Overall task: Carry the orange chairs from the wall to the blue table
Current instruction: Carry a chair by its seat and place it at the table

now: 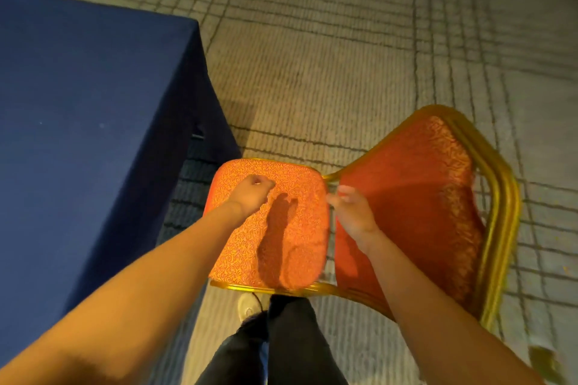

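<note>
So this one orange patterned-fabric chair with the gold metal frame (312,228) is pretty much at the blue-clothed table (87,109). It sits over the grey lined carpet (328,56), just off the table's near right corner. The seat points toward the hanging cloth and the backrest is on the far side from it. I can't see the legs under the cushion, so I can't say if it's fully planted on the floor or a touch off it.

The person's left hand (250,194) hovers above the seat with its fingers curled into a fist. It isn't gripping anything as far as I can see, and it throws a shadow on the cushion. The right hand (353,212) is at the gap where seat meets backrest, fingers loose and a bit apart. Whether they touch the fabric there, I can't tell. Neither hand looks like it has a real hold on the frame.

My read is that this chair's trip is basically over, bar maybe a nudge in toward the table. The wall and any other chairs are out of sight, so I've no clue how many are left to fetch.
</note>
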Motion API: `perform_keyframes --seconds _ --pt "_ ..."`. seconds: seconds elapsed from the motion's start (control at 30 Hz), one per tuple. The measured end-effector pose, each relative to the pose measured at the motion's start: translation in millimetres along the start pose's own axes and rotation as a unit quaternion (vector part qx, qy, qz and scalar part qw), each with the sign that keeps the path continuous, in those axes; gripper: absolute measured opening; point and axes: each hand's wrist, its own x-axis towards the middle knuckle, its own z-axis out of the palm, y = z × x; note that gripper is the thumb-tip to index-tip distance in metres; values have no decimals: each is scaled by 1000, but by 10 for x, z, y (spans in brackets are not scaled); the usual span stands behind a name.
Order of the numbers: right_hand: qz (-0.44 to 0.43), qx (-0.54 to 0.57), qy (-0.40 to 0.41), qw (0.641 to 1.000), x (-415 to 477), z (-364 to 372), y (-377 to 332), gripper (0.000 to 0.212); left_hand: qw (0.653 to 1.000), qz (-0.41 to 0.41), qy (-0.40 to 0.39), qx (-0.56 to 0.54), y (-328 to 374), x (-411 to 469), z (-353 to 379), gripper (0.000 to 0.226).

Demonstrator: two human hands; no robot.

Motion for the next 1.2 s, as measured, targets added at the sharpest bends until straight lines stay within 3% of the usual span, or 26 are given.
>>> perform_keyframes --seconds 0.1,0.23,0.33,0.57,0.67,0.9,1.2 --pt "-19 17 2 1000 -218 -204 -183 39 1000 28 -9 11 184 -305 33 32" --pt "-54 1 -6 999 -332 -468 -458 42 998 58 -15 6 431 -597 133 30" --pt "-88 -43 -17 995 -261 -671 -583 45 997 74 -4 -19 573 -712 247 18" --pt "-140 -179 -106 968 148 -1132 -793 53 994 58 72 -60 820 -800 728 34" --pt "-170 -250 -161 939 335 -1317 -877 52 984 52 135 -104 865 -853 1011 26" --pt "-243 -369 -270 855 437 -1565 -1010 59 957 20 222 -186 875 -1200 1582 36" --pt "-315 -467 -320 762 416 -1692 -1184 67 917 -15 361 -166 763 -1416 1961 38"
